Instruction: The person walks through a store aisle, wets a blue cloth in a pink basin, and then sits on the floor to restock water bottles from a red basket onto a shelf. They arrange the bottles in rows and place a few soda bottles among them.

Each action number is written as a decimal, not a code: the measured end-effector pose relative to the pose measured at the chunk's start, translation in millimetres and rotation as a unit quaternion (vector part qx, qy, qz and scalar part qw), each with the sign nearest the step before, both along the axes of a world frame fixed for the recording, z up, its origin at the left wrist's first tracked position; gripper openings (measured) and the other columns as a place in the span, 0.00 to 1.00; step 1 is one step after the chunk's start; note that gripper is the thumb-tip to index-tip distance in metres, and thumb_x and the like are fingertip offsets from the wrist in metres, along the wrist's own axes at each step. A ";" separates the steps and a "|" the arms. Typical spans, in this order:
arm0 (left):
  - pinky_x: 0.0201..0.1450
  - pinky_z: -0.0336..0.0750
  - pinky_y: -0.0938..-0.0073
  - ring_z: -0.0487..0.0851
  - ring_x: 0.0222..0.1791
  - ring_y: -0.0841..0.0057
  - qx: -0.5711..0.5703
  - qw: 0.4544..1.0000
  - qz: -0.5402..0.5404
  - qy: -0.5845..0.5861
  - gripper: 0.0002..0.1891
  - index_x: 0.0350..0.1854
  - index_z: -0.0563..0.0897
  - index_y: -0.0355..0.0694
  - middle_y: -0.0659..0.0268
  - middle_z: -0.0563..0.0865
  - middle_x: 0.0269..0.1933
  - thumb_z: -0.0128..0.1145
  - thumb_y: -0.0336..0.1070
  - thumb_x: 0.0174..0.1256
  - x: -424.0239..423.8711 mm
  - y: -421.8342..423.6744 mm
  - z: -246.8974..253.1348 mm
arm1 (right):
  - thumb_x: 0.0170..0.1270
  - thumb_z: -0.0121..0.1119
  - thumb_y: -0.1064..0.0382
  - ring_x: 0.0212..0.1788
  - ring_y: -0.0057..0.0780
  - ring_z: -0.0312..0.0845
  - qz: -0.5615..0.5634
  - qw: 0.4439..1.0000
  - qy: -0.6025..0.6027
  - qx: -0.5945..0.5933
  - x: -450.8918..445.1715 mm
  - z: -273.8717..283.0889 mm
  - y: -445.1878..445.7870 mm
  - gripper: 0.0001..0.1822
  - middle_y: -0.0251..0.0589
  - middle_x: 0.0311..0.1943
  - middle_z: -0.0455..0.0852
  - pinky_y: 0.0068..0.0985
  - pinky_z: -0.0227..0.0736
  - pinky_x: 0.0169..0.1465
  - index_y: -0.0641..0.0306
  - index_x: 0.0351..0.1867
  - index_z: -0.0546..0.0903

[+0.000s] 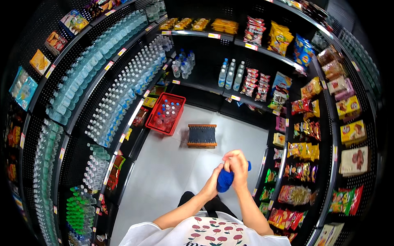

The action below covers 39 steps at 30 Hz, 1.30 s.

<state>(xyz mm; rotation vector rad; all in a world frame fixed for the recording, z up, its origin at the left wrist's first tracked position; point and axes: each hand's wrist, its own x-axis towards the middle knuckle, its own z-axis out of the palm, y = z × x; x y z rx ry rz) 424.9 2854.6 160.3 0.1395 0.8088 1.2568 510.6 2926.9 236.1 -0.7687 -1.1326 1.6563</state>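
Observation:
A bundled piece of blue cloth [225,181] is held in front of my body, above the tiled floor. My left hand [212,182] grips its left side, with the thumb pointing up. Fingers bent, my right hand [237,169] closes on it from the other side, and the fingertips of both hands meet near the top. A small blue end sticks out past the right hand. The hands cover part of the cloth, so its full shape is hidden.
A low step stool [202,136] with a dark top stands on the floor ahead. Left of it, a red plastic basket [150,120] holds several bottles. Shelves of water bottles [123,89] line the left; snack packets [303,150] fill the right shelves. More bottles [229,77] stand on the back shelf.

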 end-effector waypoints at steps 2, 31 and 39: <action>0.63 0.80 0.60 0.83 0.61 0.68 0.020 0.998 0.043 -0.031 0.34 0.73 0.68 0.46 0.61 0.79 0.66 0.45 0.67 0.78 -7.5 30.5 9.0 | 0.78 0.52 0.45 0.31 0.19 0.68 -0.023 0.963 0.157 -0.219 -35.1 11.4 22.4 0.19 0.33 0.31 0.74 0.19 0.69 0.36 0.58 0.37 0.77; 0.69 0.69 0.68 0.81 0.63 0.66 -0.065 0.918 0.134 0.367 0.37 0.65 0.82 0.34 0.54 0.85 0.63 0.34 0.64 0.84 -363.8 271.2 -38.8 | 0.74 0.65 0.54 0.50 0.20 0.79 0.110 0.962 -0.133 -0.212 -339.8 -78.7 191.3 0.17 0.33 0.47 0.84 0.21 0.74 0.53 0.61 0.56 0.79; 0.63 0.73 0.53 0.80 0.61 0.43 -0.046 0.806 -0.109 0.581 0.32 0.72 0.70 0.33 0.41 0.83 0.59 0.45 0.57 0.80 -357.2 262.5 -17.2 | 0.71 0.66 0.57 0.40 0.24 0.84 -0.081 0.929 -0.041 -0.359 -320.2 -77.9 250.1 0.12 0.32 0.40 0.87 0.25 0.80 0.45 0.60 0.48 0.82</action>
